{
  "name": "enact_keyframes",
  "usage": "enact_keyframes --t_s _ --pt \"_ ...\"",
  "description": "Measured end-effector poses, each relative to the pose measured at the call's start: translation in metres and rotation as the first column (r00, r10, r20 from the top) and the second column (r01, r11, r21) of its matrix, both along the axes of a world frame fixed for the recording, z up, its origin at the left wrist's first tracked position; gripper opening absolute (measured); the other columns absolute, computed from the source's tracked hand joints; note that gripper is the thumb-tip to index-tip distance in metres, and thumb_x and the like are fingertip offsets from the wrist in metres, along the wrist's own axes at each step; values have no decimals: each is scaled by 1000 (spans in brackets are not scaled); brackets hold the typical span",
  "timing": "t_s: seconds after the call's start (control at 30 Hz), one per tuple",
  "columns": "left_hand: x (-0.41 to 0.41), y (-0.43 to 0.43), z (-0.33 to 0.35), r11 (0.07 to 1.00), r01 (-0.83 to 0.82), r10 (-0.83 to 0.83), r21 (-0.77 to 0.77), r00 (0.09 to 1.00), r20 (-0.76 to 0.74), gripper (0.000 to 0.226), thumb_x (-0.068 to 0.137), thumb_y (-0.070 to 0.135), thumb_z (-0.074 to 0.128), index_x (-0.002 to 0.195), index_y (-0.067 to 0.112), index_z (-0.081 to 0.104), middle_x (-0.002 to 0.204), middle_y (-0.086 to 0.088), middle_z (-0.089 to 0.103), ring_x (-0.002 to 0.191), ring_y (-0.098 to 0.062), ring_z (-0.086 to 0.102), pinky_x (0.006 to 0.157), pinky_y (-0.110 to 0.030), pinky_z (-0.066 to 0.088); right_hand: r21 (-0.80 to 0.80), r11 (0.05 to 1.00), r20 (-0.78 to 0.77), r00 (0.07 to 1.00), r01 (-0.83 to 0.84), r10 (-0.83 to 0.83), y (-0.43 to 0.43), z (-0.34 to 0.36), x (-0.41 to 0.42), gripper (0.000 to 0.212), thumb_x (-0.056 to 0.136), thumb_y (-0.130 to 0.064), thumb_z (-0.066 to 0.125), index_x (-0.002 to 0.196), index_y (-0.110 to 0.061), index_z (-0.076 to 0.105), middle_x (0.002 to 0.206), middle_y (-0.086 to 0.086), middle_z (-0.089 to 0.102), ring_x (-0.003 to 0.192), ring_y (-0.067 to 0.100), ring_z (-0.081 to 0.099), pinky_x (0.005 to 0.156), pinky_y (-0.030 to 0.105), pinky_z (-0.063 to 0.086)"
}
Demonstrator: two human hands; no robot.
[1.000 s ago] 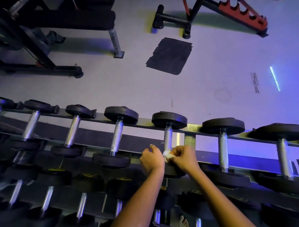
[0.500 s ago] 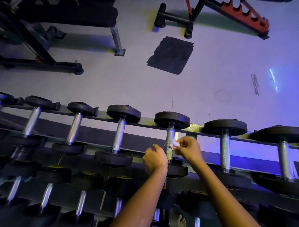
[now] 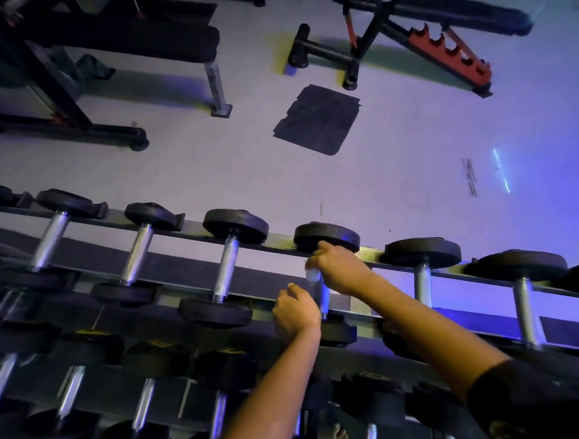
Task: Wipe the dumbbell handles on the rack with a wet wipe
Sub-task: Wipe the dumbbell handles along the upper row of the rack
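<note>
A dark rack (image 3: 191,271) carries a top row of dumbbells with black heads and silver handles. My right hand (image 3: 340,267) pinches a small white wet wipe (image 3: 312,274) against the upper part of one handle (image 3: 324,299), just under that dumbbell's far head (image 3: 327,237). Lower on the same dumbbell, my left hand (image 3: 295,313) sits with curled fingers beside the handle, next to its near head (image 3: 338,331). Whether it grips the handle is hidden.
More dumbbells stand left (image 3: 229,268) and right (image 3: 423,280) of this one, with a lower row (image 3: 147,401) beneath. Beyond the rack lies grey floor with a black mat (image 3: 317,118), a flat bench (image 3: 141,43) and an adjustable bench (image 3: 422,21).
My right hand has slid the wipe up the handle from near the lower head to just below the far head. My left hand stayed low by the handle.
</note>
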State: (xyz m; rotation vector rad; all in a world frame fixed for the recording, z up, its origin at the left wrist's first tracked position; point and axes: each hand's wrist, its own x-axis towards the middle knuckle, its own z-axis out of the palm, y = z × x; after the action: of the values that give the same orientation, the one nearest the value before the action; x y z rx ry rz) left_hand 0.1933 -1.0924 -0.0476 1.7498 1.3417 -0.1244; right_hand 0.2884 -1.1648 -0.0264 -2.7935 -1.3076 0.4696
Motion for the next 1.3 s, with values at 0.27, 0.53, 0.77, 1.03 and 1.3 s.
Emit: enact_keyframes --t_s 0.27,0.53,0.77,1.03,1.3 --pt "2 1 -11 1000 -23 23 -18 999 33 42 102 34 35 104 5 66 100 -16 67 83 -27 60 71 -33 46 -151 970 -191 969 -188 158 8 -3 12 28 88 -17 63 116 -19 66 112 -1 65 101 18 37 67 27 30" --pt "2 0 -16 1000 -17 17 1 1000 24 43 102 37 33 104 9 66 100 -13 68 84 -27 61 68 -31 43 253 879 -564 800 405 -206 -13 -3 3 19 87 3 61 100 -10 68 92 -3 63 85 6 56 68 7 40" --pt "1 -1 -14 1000 -1 1 13 1000 13 43 103 37 32 102 8 64 96 -12 66 77 -21 55 64 -30 38 326 281 -726 430 903 -538 -54 -22 -17 17 91 -20 65 103 -8 63 97 9 69 85 19 67 65 26 57" --pt "2 1 -17 1000 -9 9 13 999 38 43 103 35 33 102 6 65 93 -12 65 75 -21 54 65 -30 40 412 199 -628 435 889 -645 -17 -37 -23 14 86 -27 73 82 -15 67 75 1 69 69 10 63 59 19 45" --pt "3 1 -20 1000 0 0 16 999 36 44 102 36 34 101 6 66 96 -14 67 81 -25 60 65 -31 42 213 486 -649 495 848 -578 -37 -34 -82 4 84 -13 72 87 -15 71 81 -2 70 77 5 64 67 13 48"
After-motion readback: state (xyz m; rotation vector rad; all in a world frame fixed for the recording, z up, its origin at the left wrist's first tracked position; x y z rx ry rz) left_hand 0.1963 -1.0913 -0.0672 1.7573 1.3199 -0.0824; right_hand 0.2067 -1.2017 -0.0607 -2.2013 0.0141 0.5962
